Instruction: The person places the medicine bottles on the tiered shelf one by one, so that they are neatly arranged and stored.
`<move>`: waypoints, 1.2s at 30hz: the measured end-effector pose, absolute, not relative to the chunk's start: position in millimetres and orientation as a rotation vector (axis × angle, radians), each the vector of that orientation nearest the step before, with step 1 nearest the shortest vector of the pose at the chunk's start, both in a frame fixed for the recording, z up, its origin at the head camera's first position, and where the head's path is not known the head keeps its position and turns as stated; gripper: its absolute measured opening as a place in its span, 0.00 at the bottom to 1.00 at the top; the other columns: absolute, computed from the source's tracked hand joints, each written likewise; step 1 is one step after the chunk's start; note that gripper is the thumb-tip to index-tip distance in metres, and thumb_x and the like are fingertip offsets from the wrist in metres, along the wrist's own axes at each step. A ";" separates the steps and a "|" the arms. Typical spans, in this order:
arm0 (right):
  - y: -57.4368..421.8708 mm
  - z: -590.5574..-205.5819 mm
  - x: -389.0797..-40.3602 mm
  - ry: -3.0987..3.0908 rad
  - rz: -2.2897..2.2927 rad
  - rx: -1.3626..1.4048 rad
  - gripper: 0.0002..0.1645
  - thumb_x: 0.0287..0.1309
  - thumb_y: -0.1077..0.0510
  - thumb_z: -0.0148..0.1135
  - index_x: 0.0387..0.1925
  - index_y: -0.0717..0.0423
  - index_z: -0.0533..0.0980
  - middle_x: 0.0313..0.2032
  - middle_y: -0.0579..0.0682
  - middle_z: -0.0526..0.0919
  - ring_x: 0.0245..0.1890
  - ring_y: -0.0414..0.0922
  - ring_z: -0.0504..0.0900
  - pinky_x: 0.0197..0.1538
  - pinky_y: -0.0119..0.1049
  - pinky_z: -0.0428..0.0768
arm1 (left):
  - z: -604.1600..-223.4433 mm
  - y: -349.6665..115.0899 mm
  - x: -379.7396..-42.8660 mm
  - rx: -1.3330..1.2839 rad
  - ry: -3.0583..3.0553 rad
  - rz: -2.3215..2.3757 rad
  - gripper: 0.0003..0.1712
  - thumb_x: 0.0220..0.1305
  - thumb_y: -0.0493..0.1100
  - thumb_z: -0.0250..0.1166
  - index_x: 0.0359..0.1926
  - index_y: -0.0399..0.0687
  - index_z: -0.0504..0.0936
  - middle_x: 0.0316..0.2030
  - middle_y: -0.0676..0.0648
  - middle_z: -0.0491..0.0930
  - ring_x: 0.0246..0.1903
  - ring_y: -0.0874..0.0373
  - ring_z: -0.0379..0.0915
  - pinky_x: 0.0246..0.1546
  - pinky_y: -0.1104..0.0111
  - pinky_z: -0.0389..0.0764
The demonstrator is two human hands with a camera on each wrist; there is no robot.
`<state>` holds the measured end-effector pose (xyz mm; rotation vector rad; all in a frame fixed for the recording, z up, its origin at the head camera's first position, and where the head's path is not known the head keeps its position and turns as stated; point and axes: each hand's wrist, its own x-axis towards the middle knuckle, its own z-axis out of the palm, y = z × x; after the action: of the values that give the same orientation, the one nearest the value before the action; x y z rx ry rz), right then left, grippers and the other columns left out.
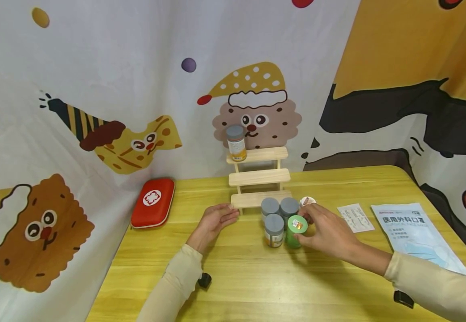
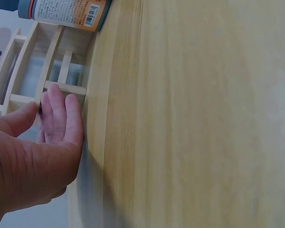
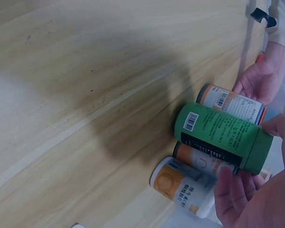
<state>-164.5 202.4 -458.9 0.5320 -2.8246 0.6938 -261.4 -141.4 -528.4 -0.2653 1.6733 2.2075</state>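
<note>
Right hand: my fingers and thumb pinch the green jar around its lid; I judge this step as taking hold.
Green jar: in front of the stand, near the back edge of the bench; I cannot tell whether it is lifted.
Left hand: fingers extended, touching the stand's left end.
Grey-lidded jars: three, close beside the green one; my next move probably calls for a straight lift past them.

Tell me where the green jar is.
In the head view, right of center: the green jar is in the right hand, beside the front grey-lidded jar.
</note>
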 end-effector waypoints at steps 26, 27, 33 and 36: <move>214.4 -383.6 -152.3 -2.712 0.699 0.617 0.29 0.43 0.52 0.80 0.48 0.44 0.76 0.40 0.38 0.79 0.38 0.37 0.78 0.33 0.28 0.77 | -531.1 -140.9 -261.3 -0.275 1.671 2.226 0.21 0.78 0.36 0.61 0.66 0.30 0.74 0.48 0.40 0.89 0.46 0.54 0.90 0.62 0.56 0.88; 214.7 -381.3 -153.9 -2.706 0.703 0.618 0.29 0.43 0.53 0.79 0.48 0.44 0.76 0.39 0.39 0.79 0.38 0.38 0.78 0.33 0.28 0.77 | -530.9 -140.8 -261.0 -0.275 1.666 2.226 0.21 0.78 0.36 0.61 0.66 0.30 0.73 0.48 0.39 0.89 0.47 0.54 0.90 0.62 0.56 0.88; 218.5 -373.9 -160.8 -2.633 0.709 0.650 0.28 0.42 0.57 0.79 0.47 0.45 0.76 0.38 0.38 0.78 0.37 0.38 0.76 0.32 0.27 0.77 | -529.8 -139.6 -259.5 -0.258 1.682 2.218 0.23 0.79 0.36 0.61 0.68 0.29 0.71 0.52 0.36 0.88 0.49 0.53 0.89 0.67 0.52 0.84; 220.6 -372.0 -165.1 -2.602 0.707 0.686 0.29 0.43 0.58 0.80 0.48 0.46 0.76 0.39 0.39 0.78 0.37 0.37 0.76 0.30 0.26 0.77 | -529.1 -139.8 -259.5 -0.266 1.688 2.217 0.23 0.79 0.36 0.61 0.68 0.29 0.72 0.52 0.36 0.88 0.48 0.54 0.89 0.67 0.52 0.84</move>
<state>-165.1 220.6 -372.0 0.6863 -2.6016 0.7071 -259.5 -139.8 -529.1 -0.2657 1.6885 2.2173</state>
